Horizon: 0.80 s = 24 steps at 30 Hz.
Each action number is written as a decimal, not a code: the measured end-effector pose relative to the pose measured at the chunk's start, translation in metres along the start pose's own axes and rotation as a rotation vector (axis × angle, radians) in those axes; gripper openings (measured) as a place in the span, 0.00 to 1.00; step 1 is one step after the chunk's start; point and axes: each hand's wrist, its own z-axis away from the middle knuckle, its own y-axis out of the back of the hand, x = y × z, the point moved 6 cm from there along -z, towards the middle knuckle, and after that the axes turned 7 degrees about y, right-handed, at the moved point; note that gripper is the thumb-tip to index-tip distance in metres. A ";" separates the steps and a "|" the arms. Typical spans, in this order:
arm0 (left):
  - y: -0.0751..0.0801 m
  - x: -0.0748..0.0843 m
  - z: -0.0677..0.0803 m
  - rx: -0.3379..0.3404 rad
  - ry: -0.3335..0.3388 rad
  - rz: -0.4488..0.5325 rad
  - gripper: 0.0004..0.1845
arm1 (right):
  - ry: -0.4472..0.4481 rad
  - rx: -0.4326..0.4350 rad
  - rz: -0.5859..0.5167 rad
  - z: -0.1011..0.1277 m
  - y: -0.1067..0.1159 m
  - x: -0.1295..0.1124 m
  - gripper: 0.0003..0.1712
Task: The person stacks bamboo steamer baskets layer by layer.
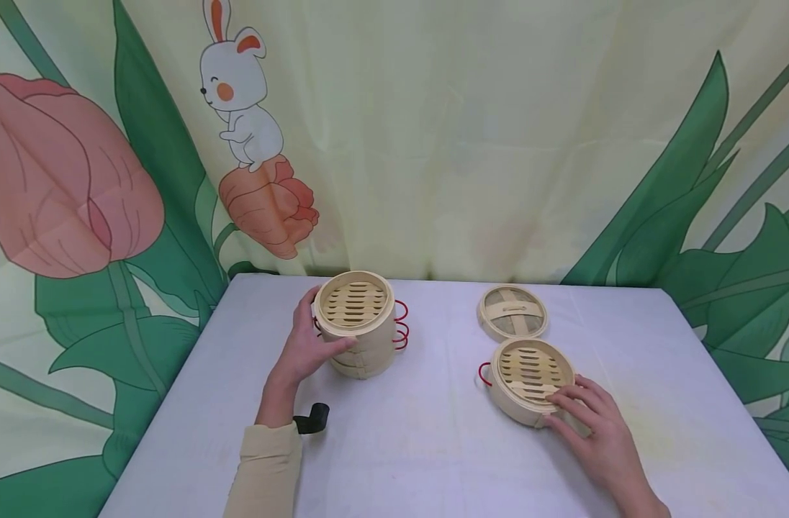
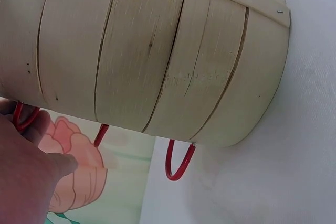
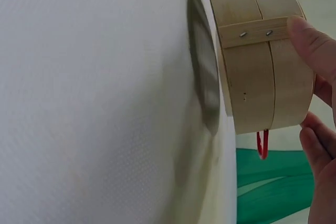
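In the head view, a stack of bamboo steamer baskets (image 1: 362,349) with red loop handles stands on the left part of the white table. My left hand (image 1: 307,342) grips the stack near its top, fingers round the left side and thumb across the front. Its slatted top faces up. On the right, my right hand (image 1: 598,428) holds a single bamboo steamer basket (image 1: 520,406) by its near right edge, thumb on the side wall and fingers at the rim. A gap and a shadow show between this basket (image 3: 252,77) and the table in the right wrist view.
A round bamboo lid (image 1: 512,311) with a woven top and strap handle lies on the table (image 1: 433,446), just behind the held basket. A curtain (image 1: 472,144) printed with flowers and a rabbit hangs at the table's back edge. A black device (image 1: 313,419) sits at my left wrist.
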 end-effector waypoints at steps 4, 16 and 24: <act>-0.001 -0.001 -0.001 -0.004 0.006 0.002 0.66 | 0.006 0.021 0.002 -0.003 0.003 -0.004 0.25; 0.000 0.000 0.001 0.003 -0.001 0.000 0.66 | 0.100 0.106 -0.043 -0.015 0.011 -0.014 0.37; 0.000 0.000 0.000 0.001 0.000 -0.016 0.67 | 0.107 0.132 -0.064 -0.029 0.011 -0.027 0.35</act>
